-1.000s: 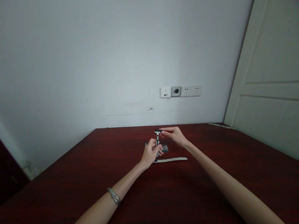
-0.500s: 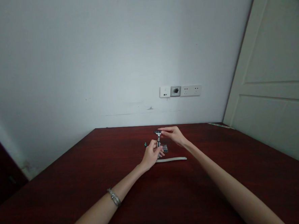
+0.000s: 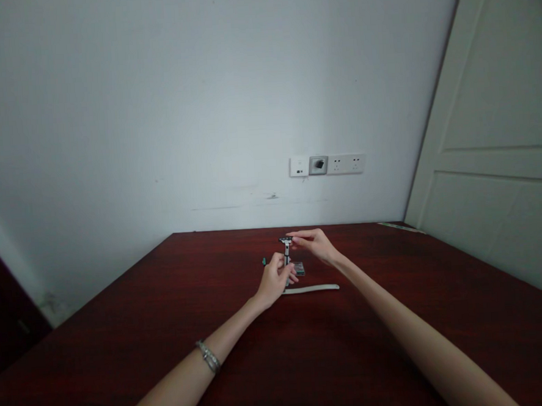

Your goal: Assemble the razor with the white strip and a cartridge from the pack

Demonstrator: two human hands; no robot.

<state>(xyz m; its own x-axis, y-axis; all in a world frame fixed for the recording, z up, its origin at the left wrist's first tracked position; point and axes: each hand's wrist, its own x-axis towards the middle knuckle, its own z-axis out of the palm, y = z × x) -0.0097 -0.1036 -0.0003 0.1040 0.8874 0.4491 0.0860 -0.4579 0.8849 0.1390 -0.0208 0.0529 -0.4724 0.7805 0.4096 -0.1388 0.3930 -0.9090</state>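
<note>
My left hand point(image 3: 273, 279) is closed around the handle of a razor point(image 3: 286, 248), which stands upright with its dark head at the top. From the right, my right hand point(image 3: 314, 245) pinches the right end of that head between thumb and fingertips. Just behind the left fingers lies a small clear case point(image 3: 299, 268), partly hidden by them. A pale, slim strip-like handle point(image 3: 312, 289) lies on the table in front, its left end by my left hand. A small green and dark piece point(image 3: 264, 261) sits left of the left hand.
The dark red wooden table point(image 3: 167, 307) reaches back to a pale wall with a row of sockets point(image 3: 346, 164). A white panelled door point(image 3: 495, 122) stands at the right. A thin light strip point(image 3: 400, 227) lies at the table's back right edge.
</note>
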